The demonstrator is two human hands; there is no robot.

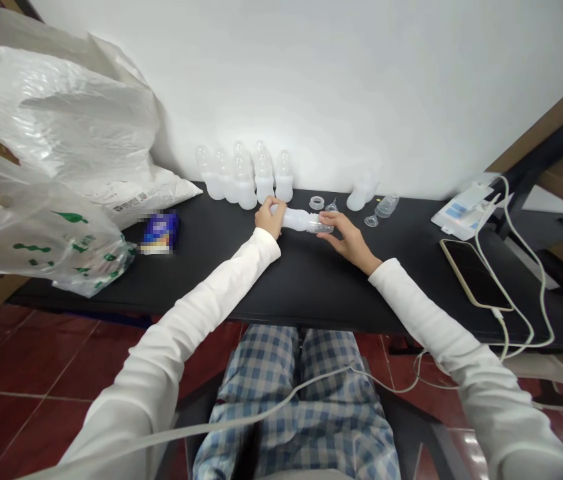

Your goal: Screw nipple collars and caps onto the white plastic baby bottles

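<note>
My left hand (271, 217) grips the closed end of a milky plastic baby bottle (298, 219), which lies on its side above the tabletop. My right hand (346, 240) holds its other end, where a clear part (322, 226) sits at the neck. Just beyond my hands stand several upright frosted bottles (264, 177) in a tight group by the wall. Nearest my right hand lie a translucent screw ring (316, 203), a small clear piece (332, 207), a clear funnel-shaped piece (371, 221) and a clear bottle part (386, 206).
The black table (391, 293) runs along a white wall. A white bottle (361, 193) stands further right, near a phone (475, 274) and a white corded device (462, 211). Plastic bags (46, 173) and a blurred blue packet (160, 233) sit at the left.
</note>
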